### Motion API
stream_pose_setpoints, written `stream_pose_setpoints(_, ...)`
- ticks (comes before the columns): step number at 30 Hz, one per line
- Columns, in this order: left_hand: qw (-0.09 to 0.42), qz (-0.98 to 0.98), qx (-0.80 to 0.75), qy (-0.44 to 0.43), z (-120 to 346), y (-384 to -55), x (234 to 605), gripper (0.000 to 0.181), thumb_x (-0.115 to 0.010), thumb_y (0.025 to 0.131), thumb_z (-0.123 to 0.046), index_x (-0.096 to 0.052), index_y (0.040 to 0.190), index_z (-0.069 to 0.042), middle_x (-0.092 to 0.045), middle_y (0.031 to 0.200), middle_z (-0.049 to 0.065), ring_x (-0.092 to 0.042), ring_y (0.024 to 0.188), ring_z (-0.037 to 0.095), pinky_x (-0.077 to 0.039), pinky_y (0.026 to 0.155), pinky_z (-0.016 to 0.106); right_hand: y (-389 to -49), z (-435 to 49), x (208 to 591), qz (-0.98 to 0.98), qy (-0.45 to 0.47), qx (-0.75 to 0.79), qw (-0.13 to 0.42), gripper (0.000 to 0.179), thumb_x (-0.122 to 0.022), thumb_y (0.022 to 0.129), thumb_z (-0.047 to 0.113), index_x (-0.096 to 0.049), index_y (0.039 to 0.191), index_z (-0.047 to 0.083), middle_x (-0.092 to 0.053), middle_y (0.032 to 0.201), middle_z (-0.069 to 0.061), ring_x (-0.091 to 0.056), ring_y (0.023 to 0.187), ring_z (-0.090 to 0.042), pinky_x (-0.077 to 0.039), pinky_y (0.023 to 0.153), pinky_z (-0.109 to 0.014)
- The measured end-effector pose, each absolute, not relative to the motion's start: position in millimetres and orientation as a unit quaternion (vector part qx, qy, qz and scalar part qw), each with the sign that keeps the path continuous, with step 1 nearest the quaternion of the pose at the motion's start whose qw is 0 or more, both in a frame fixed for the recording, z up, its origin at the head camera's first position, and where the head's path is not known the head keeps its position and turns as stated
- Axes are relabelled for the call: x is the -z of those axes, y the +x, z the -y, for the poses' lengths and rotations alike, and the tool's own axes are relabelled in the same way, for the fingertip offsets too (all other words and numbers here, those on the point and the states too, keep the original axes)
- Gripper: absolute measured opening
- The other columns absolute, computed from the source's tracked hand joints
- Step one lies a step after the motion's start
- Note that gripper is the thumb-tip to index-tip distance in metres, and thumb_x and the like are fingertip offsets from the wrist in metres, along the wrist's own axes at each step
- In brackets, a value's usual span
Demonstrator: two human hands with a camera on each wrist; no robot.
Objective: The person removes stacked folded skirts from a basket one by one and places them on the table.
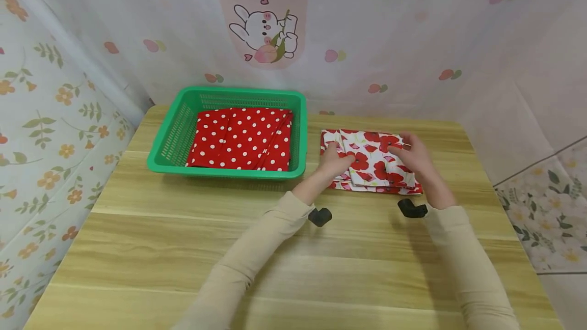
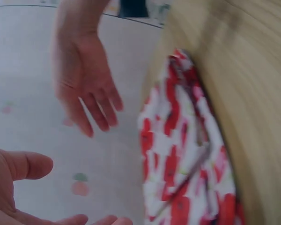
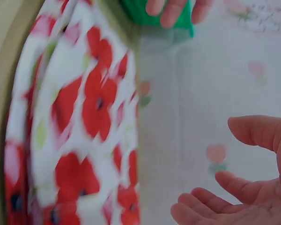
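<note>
A folded white cloth with red poppies lies in a layered stack on the table's right half. Over its left end is my left hand, thumb and fingers spread. My right hand is over its right end. Both wrist views show the hands apart from the fabric: in the left one, my right hand hangs with straight fingers beside the cloth. The right wrist view has my right palm relaxed and holding nothing, with the cloth to its left.
A green plastic basket stands on the table to the left, holding a folded red cloth with white dots. Behind the table hangs a printed curtain. Black wrist devices show at both sleeves.
</note>
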State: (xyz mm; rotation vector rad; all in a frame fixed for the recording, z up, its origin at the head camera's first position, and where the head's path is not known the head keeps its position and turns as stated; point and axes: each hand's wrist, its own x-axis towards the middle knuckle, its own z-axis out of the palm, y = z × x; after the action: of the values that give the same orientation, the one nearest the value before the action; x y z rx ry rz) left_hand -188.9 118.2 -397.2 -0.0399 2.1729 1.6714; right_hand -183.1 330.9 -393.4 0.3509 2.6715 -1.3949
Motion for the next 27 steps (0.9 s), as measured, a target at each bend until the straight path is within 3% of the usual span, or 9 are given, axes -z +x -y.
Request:
stream_pose_setpoints(4, 0.212, -0.756, -0.619, 0.032, -103, -182, 377, 0.060, -0.055, 0.092, -0.016, -0.029, 0.144, -0.002, -0.036, 0.143, 0.016, -0.038, 0.129, 0.028, -0.038, 0.102, 0.039, -181, -307, 375, -0.873, 0.070, 0.480, 0.058, 0.067, -0.055, 0.094, 0.024, -0.021, 0.145, -0.004, -0.026, 0.145, -0.029, -0.027, 0.132, -0.043, -0.030, 0.104, -0.054)
stream_pose_setpoints(11, 0.207, -0.731, -0.650, 0.025, -67, -183, 352, 0.058, -0.054, 0.093, -0.017, -0.031, 0.144, -0.004, -0.039, 0.142, 0.014, -0.039, 0.129, 0.027, -0.037, 0.103, 0.036, -183, -272, 359, -0.859, 0.034, 0.507, 0.068, 0.063, -0.055, 0.094, 0.019, -0.023, 0.146, 0.000, -0.030, 0.145, -0.025, -0.030, 0.134, -0.038, -0.030, 0.106, -0.052)
stream_pose_setpoints(27, 0.140, -0.731, -0.667, 0.000, -9, -191, 349, 0.057, -0.055, 0.094, -0.017, -0.031, 0.143, -0.002, -0.042, 0.140, 0.012, -0.040, 0.127, 0.024, -0.036, 0.104, 0.035, -190, -211, 349, -0.813, -0.030, 0.574, 0.091, 0.058, -0.056, 0.093, 0.012, -0.030, 0.143, 0.001, -0.037, 0.141, -0.020, -0.037, 0.131, -0.032, -0.033, 0.106, -0.045)
